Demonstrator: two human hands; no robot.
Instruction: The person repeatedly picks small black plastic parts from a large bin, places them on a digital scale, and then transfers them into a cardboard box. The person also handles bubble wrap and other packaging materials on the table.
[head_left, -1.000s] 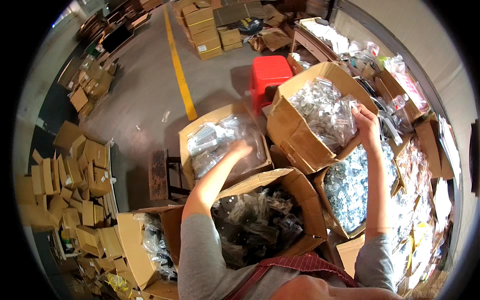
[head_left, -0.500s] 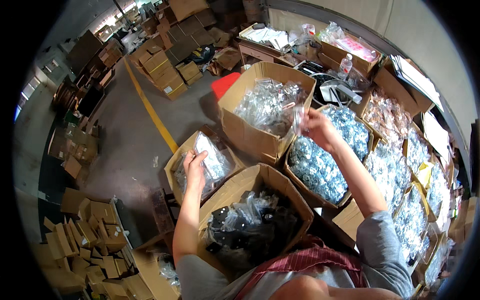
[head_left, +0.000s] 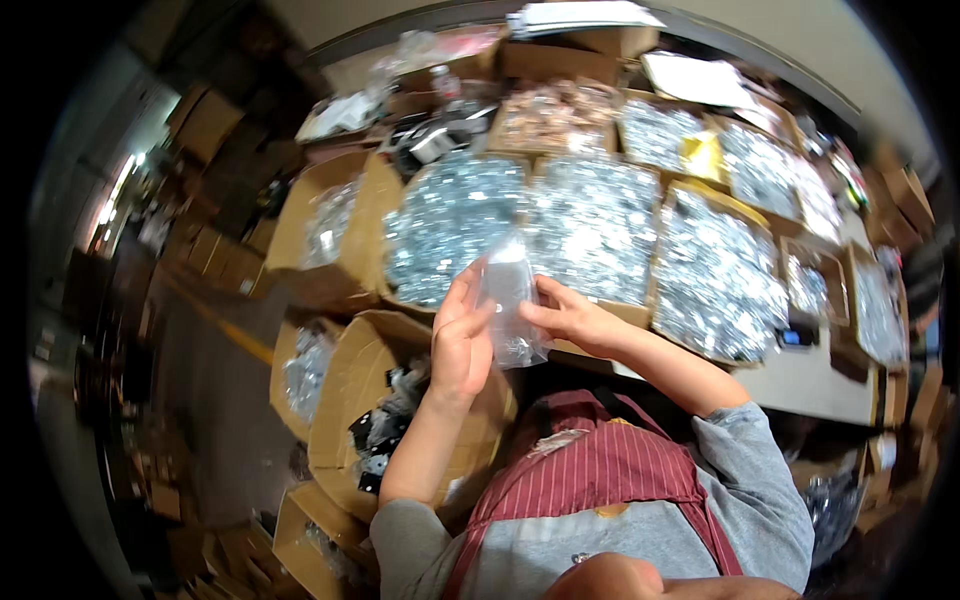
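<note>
In front of my chest I hold a clear plastic bag (head_left: 510,298) between both hands. My left hand (head_left: 464,332) grips its left side with the thumb across the front. On the right side, my right hand (head_left: 572,314) pinches it between thumb and fingers. Whether anything is inside cannot be made out through the glare. Just beyond the bag lie open cartons heaped with small shiny silver metal parts (head_left: 455,225), and a second such heap (head_left: 592,225) sits beside them.
At the left stand a tall carton (head_left: 372,225) with clear bagged parts and a carton (head_left: 335,425) with black bagged pieces. Copper-coloured parts (head_left: 560,115) fill a carton at the back. More silver parts (head_left: 718,285) lie to the right, near a white tabletop (head_left: 800,385).
My view has swung right, towards the cartons of silver parts. My hands, apart before over the left-hand cartons, have come together on one clear bag before my chest.
</note>
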